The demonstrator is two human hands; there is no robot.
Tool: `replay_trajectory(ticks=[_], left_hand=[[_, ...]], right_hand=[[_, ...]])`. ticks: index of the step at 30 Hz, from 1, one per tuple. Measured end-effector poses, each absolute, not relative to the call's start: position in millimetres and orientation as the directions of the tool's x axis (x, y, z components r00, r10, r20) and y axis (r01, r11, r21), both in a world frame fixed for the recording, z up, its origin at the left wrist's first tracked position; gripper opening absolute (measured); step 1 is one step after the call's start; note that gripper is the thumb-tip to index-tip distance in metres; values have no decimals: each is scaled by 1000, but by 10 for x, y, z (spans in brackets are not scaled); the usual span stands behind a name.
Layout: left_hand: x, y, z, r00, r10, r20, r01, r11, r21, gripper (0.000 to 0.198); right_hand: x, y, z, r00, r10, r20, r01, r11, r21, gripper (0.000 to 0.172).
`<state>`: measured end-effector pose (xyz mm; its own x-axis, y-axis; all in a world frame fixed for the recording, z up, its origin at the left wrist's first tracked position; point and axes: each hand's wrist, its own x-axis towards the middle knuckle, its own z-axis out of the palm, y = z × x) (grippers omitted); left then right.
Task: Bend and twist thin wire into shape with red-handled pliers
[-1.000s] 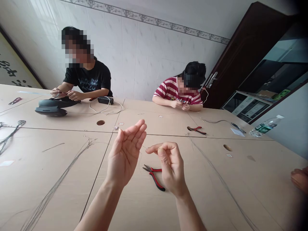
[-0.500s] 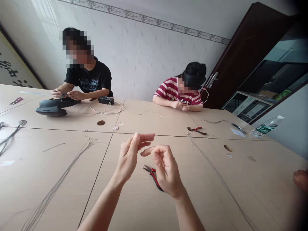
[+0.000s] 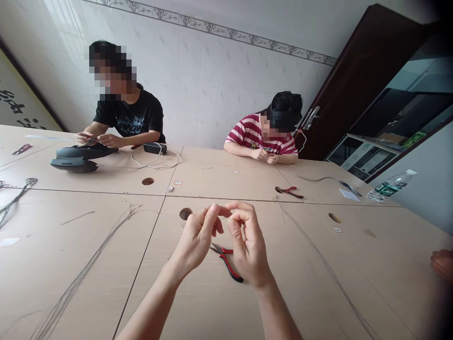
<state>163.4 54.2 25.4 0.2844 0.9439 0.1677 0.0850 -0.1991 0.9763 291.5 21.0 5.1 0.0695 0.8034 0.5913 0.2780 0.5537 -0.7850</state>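
My left hand [image 3: 198, 232] is closed, its thumb tip pressed against the curled index finger. Beside it my right hand [image 3: 250, 243] bends its fingers toward its thumb in a pinch, the two hands' fingertips nearly touching. A thin wire [image 3: 224, 217], barely visible, runs between the fingertips; its ends are hidden by the fingers. Below the hands, pliers [image 3: 226, 264] with red and black handles lie on the table, partly covered by my right hand.
Bundles of thin wire lie left [image 3: 94, 255] and right [image 3: 318, 252] on the table [image 3: 198, 307]. A second pair of pliers [image 3: 290, 191] and a water bottle [image 3: 391, 185] are farther right. Two people [image 3: 129, 113] [image 3: 264, 134] sit opposite, near a dark grey device [image 3: 76, 158].
My left hand's fingers have gone from stretched out to curled against the thumb. My right index finger has lifted and moved up toward the left fingertips.
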Motion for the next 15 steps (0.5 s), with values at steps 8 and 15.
replay_trajectory(ticks=[8, 15], left_hand=[[1680, 512, 250, 312, 937, 156, 46, -179, 983, 46], [1682, 467, 326, 300, 943, 146, 4, -154, 988, 37]], right_hand=[[2957, 221, 25, 94, 772, 629, 408, 547, -731, 11], [2948, 235, 51, 86, 755, 651, 445, 555, -703, 11]])
